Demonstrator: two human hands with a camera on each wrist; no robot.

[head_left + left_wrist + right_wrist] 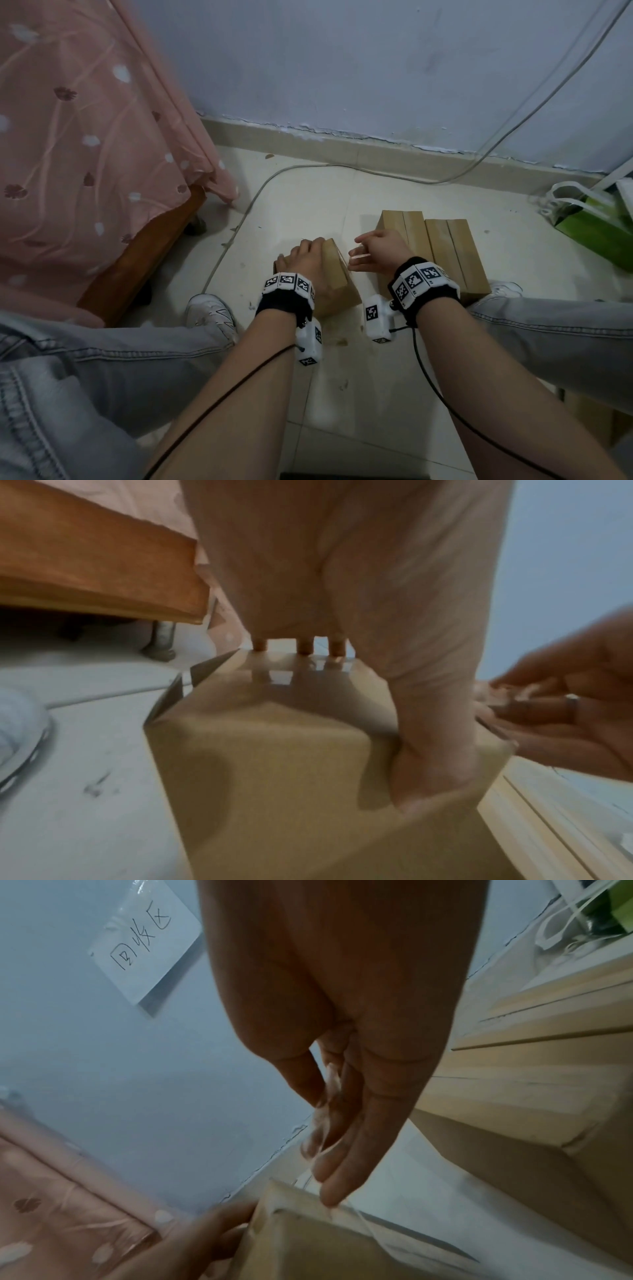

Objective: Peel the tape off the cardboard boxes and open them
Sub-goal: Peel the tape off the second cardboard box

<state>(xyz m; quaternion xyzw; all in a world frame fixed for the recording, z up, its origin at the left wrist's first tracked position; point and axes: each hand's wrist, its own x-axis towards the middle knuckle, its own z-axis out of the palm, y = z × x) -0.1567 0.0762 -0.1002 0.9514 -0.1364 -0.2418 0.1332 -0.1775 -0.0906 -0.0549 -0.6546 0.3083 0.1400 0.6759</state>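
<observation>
A small cardboard box (337, 279) stands on the floor tiles between my knees. My left hand (301, 258) grips its top, fingers (303, 646) curled over the far edge and thumb (428, 777) on the near side of the box (267, 777). My right hand (364, 251), just right of the box, pinches a strip of clear tape (359, 257) between thumb and fingers. In the right wrist view the tape (327, 1112) runs from my right hand (329, 1123) down to the box's (308, 1245) top edge. Two more taped boxes (404, 226) (454, 253) lie behind my right hand.
A bed with a pink cover (68, 154) and wooden frame (137, 253) stands to the left. A cable (239, 219) crosses the floor. A green bag (596, 222) sits at the right by the wall. A paper note (147, 942) hangs on the wall.
</observation>
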